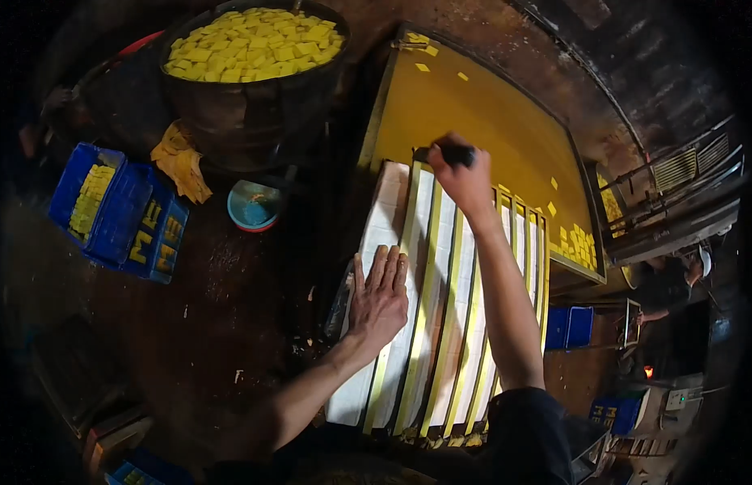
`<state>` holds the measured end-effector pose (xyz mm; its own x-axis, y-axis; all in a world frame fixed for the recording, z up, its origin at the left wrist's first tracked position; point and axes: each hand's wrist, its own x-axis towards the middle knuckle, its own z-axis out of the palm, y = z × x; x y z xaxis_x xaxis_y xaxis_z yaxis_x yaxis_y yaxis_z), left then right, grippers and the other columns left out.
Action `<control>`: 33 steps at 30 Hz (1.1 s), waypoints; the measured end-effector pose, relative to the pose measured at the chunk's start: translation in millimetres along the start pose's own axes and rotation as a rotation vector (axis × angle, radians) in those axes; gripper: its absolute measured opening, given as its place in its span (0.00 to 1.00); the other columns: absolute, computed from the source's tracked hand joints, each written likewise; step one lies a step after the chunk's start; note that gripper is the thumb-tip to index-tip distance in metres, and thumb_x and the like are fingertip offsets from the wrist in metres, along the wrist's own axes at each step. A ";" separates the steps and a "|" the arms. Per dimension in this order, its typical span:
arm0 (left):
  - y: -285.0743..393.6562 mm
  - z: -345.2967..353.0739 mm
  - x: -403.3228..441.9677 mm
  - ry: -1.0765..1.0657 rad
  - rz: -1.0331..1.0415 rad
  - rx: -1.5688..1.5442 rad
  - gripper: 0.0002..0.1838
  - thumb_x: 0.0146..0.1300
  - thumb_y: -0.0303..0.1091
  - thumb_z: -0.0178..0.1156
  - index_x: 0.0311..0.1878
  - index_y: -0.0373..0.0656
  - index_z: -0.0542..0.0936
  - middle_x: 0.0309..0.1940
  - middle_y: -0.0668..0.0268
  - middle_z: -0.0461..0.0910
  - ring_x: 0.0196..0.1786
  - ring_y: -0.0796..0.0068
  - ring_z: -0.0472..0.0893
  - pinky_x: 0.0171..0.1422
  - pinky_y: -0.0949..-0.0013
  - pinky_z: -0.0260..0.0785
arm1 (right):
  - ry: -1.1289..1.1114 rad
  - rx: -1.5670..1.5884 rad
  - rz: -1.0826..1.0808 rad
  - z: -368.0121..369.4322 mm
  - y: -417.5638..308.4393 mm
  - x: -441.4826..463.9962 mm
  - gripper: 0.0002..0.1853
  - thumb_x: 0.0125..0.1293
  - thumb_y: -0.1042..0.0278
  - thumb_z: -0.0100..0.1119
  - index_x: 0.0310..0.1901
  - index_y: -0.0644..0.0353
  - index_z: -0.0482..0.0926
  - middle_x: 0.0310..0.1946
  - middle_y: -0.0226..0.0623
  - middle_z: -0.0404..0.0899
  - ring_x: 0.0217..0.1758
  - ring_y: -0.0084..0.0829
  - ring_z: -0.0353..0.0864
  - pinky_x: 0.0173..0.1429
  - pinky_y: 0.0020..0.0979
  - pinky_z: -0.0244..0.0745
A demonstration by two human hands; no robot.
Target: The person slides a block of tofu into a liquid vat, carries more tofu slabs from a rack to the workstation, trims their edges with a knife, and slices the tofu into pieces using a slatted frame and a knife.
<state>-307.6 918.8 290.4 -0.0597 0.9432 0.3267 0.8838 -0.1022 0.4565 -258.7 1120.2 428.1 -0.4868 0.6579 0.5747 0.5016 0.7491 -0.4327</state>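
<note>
Long white strips [396, 356], marked off in blocks, lie side by side with yellow-edged slats [428, 299] between them. My left hand [379, 303] rests flat on the leftmost strips, fingers stretched out. Near the far end of the slats, my right hand [463, 174] is closed round a black handle [457, 155]. The handle's working end is partly hidden by the hand, close to the top of a slat. Beyond lies a wide vat of yellow liquid [481, 105] with yellow squares [578, 245] floating in its near right corner.
A large pot [246, 105] full of yellow squares stands at the upper left. Below it are blue crates [129, 214], a crumpled yellow cloth [180, 162] and a small basin [254, 205]. Another person's arm [653, 315] shows at the right, near a blue crate [568, 327] and a metal rack [691, 166].
</note>
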 end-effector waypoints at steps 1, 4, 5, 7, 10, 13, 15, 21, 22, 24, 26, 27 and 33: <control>0.6 -0.3 0.1 -0.013 -0.013 -0.002 0.29 0.64 0.32 0.49 0.67 0.29 0.66 0.71 0.49 0.62 0.77 0.51 0.54 0.77 0.34 0.36 | -0.022 -0.047 -0.038 22.6 24.7 11.9 0.06 0.53 0.71 0.61 0.31 0.64 0.81 0.25 0.53 0.80 0.32 0.52 0.82 0.39 0.42 0.78; 0.6 1.2 -0.4 -0.003 -0.022 -0.009 0.29 0.64 0.31 0.49 0.67 0.29 0.66 0.71 0.50 0.62 0.77 0.52 0.52 0.77 0.34 0.35 | -0.183 -0.100 0.033 36.8 39.3 12.4 0.08 0.51 0.68 0.63 0.27 0.65 0.81 0.26 0.55 0.80 0.33 0.56 0.80 0.42 0.44 0.78; 0.2 0.9 -0.6 -0.037 -0.022 0.017 0.30 0.64 0.34 0.50 0.68 0.29 0.64 0.72 0.50 0.60 0.78 0.51 0.51 0.77 0.34 0.33 | -0.185 -0.106 0.034 33.5 30.5 5.7 0.08 0.51 0.68 0.63 0.27 0.65 0.81 0.26 0.55 0.80 0.33 0.56 0.80 0.42 0.44 0.78; 1.2 0.1 -3.4 -0.004 -0.055 -0.012 0.33 0.63 0.36 0.52 0.69 0.29 0.63 0.73 0.49 0.58 0.78 0.51 0.50 0.77 0.34 0.32 | -0.205 -0.295 -0.008 21.7 6.4 -28.6 0.10 0.51 0.65 0.64 0.26 0.65 0.81 0.25 0.56 0.79 0.32 0.57 0.80 0.42 0.46 0.78; 1.9 -20.2 -27.3 -0.022 -0.100 -0.012 0.48 0.55 0.47 0.63 0.71 0.25 0.56 0.74 0.40 0.48 0.79 0.44 0.40 0.77 0.34 0.28 | -0.272 -0.186 0.027 -4.1 -47.9 -115.7 0.10 0.52 0.66 0.66 0.28 0.64 0.80 0.22 0.52 0.78 0.28 0.57 0.78 0.36 0.46 0.75; 12.7 -58.5 -97.7 -0.093 -0.144 -0.129 0.59 0.50 0.51 0.66 0.73 0.23 0.45 0.74 0.33 0.37 0.78 0.35 0.36 0.77 0.35 0.27 | -0.378 0.098 0.361 -41.3 -148.2 -193.1 0.08 0.52 0.73 0.64 0.24 0.66 0.74 0.18 0.49 0.77 0.23 0.50 0.80 0.29 0.39 0.75; 18.0 -76.8 -162.9 -0.219 -0.168 -0.230 0.66 0.44 0.52 0.71 0.74 0.26 0.39 0.75 0.34 0.31 0.78 0.36 0.32 0.77 0.35 0.27 | -0.440 0.095 0.454 -58.8 -189.2 -242.6 0.08 0.51 0.75 0.63 0.24 0.66 0.73 0.16 0.48 0.76 0.20 0.50 0.79 0.26 0.38 0.74; 2.7 -114.4 -246.2 -0.314 -0.291 -0.500 0.70 0.45 0.52 0.74 0.75 0.31 0.33 0.75 0.38 0.25 0.78 0.38 0.31 0.79 0.41 0.33 | -0.531 0.119 0.442 -62.8 -227.8 -319.2 0.08 0.54 0.69 0.65 0.30 0.63 0.78 0.17 0.47 0.77 0.22 0.46 0.81 0.30 0.39 0.75; 2.5 -112.9 -251.8 -0.289 -0.320 -0.593 0.70 0.45 0.52 0.75 0.75 0.32 0.34 0.75 0.37 0.26 0.78 0.37 0.32 0.79 0.43 0.36 | -0.527 0.122 0.438 -68.4 -226.5 -315.7 0.08 0.54 0.69 0.65 0.30 0.63 0.78 0.17 0.47 0.77 0.22 0.46 0.81 0.30 0.39 0.75; 8.0 -111.6 -262.1 -0.309 -0.341 -0.571 0.68 0.48 0.55 0.73 0.75 0.32 0.34 0.75 0.37 0.27 0.79 0.40 0.32 0.80 0.47 0.37 | -0.393 0.207 0.411 -88.9 -214.4 -294.0 0.07 0.58 0.68 0.62 0.31 0.63 0.78 0.18 0.44 0.76 0.23 0.45 0.79 0.30 0.36 0.73; 16.2 -99.0 -274.5 -0.503 -0.580 -0.768 0.68 0.51 0.57 0.71 0.75 0.35 0.30 0.77 0.43 0.25 0.80 0.50 0.30 0.81 0.53 0.34 | -0.184 0.159 0.335 -117.0 -172.5 -255.2 0.09 0.63 0.66 0.59 0.32 0.63 0.79 0.19 0.43 0.76 0.24 0.43 0.79 0.30 0.35 0.72; 21.3 -91.7 -282.6 -0.581 -0.636 -0.781 0.68 0.53 0.59 0.70 0.75 0.36 0.28 0.77 0.43 0.28 0.80 0.53 0.32 0.81 0.55 0.33 | -0.248 0.026 0.526 -135.5 -152.5 -217.4 0.11 0.64 0.65 0.58 0.32 0.65 0.79 0.21 0.45 0.77 0.27 0.43 0.80 0.32 0.36 0.72; 80.0 -35.0 -288.7 -0.583 -1.142 -1.530 0.20 0.64 0.29 0.65 0.58 0.37 0.74 0.50 0.64 0.80 0.55 0.74 0.78 0.58 0.71 0.71 | -0.358 -0.624 0.194 -112.5 214.6 -79.6 0.16 0.55 0.69 0.53 0.44 0.63 0.82 0.42 0.57 0.82 0.50 0.52 0.79 0.53 0.45 0.75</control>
<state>-235.9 627.3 261.6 0.2051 0.6944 -0.6898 -0.5226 0.6736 0.5227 -31.9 1219.8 367.7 -0.4979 0.8387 0.2205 0.8632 0.5038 0.0327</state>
